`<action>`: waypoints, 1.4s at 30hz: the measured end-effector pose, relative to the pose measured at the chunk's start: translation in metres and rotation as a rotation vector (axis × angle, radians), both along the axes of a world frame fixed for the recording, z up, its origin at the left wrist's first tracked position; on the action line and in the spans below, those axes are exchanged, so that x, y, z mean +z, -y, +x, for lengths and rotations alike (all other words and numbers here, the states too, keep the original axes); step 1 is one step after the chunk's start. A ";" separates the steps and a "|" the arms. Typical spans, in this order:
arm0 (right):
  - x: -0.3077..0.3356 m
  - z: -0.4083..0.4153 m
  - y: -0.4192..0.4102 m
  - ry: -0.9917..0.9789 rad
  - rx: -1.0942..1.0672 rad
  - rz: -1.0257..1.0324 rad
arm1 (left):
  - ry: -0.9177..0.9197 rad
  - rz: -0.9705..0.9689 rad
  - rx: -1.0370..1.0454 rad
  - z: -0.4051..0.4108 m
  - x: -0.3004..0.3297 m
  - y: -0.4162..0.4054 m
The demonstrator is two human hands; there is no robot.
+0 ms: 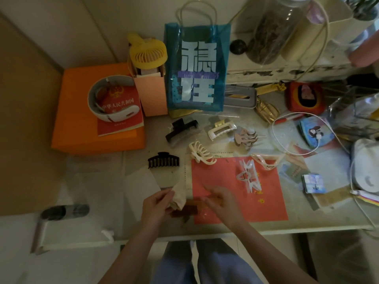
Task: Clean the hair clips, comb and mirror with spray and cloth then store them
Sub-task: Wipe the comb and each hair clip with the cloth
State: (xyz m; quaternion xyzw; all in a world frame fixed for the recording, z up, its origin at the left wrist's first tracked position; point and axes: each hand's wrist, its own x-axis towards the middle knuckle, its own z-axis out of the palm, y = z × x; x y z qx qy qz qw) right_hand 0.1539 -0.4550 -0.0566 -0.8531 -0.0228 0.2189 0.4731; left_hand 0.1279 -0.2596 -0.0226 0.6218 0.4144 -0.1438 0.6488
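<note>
My left hand (156,206) grips a beige cloth (180,196) near the table's front edge. My right hand (220,201) holds a brown comb (187,209), which lies against the cloth between both hands. Several hair clips lie beyond them: a black claw clip (163,160), a cream claw clip (202,153), a black-and-clear clip (181,130), a white clip (221,128), a pink-brown clip (246,138), a clear star clip (249,177) and a thin pink clip (265,160). A dark spray bottle (65,211) lies at the left. I cannot pick out a mirror.
A blue printed bag (198,68) stands at the back, beside a yellow fan (148,52) and an orange box (82,124) with a red book. A red sheet (266,201) covers the table centre. Cables, pouches and a white device (365,171) crowd the right side.
</note>
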 end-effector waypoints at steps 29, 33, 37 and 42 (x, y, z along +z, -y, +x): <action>-0.007 -0.007 0.035 -0.212 -0.154 -0.067 | 0.013 -0.027 0.203 -0.011 0.009 -0.012; 0.019 -0.001 0.041 -0.272 -0.348 0.132 | 0.099 -0.043 0.172 0.009 0.033 -0.004; 0.052 0.010 0.037 -0.291 -0.406 0.328 | 0.209 -0.071 0.142 0.038 0.061 0.006; 0.097 0.026 0.021 -0.182 -0.426 0.492 | 0.361 -0.039 0.088 0.070 0.098 0.012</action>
